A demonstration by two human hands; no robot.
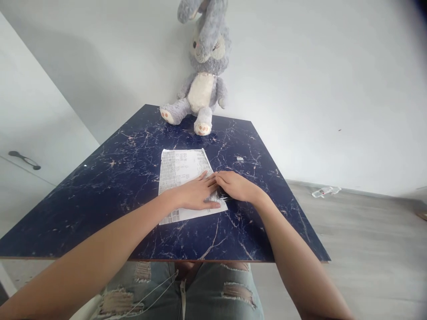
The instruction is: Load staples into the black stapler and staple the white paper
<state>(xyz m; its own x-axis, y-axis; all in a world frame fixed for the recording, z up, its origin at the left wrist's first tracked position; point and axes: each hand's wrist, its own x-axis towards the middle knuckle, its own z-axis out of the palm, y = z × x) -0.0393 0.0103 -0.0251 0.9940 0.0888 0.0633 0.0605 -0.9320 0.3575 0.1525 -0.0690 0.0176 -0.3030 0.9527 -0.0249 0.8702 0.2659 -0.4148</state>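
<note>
A printed sheet of paper (182, 162) lies on the blue marble-patterned table (110, 178). My left hand (196, 195) rests flat on it with the fingers spread, their tips reaching the sheet's right edge. Over that same edge, my right hand (238, 186) is curled down around a small shiny black object (223, 194). Most of this object is hidden under the palm and fingers, so its kind cannot be made out. The fingertips of both hands meet or overlap beside it.
A grey plush rabbit (203, 89) sits at the table's far end against the wall. A small white scrap (240, 158) lies right of the paper. A clear plastic item (326, 191) is on the floor at right. At left stands a white cabinet with a dark handle (25, 160).
</note>
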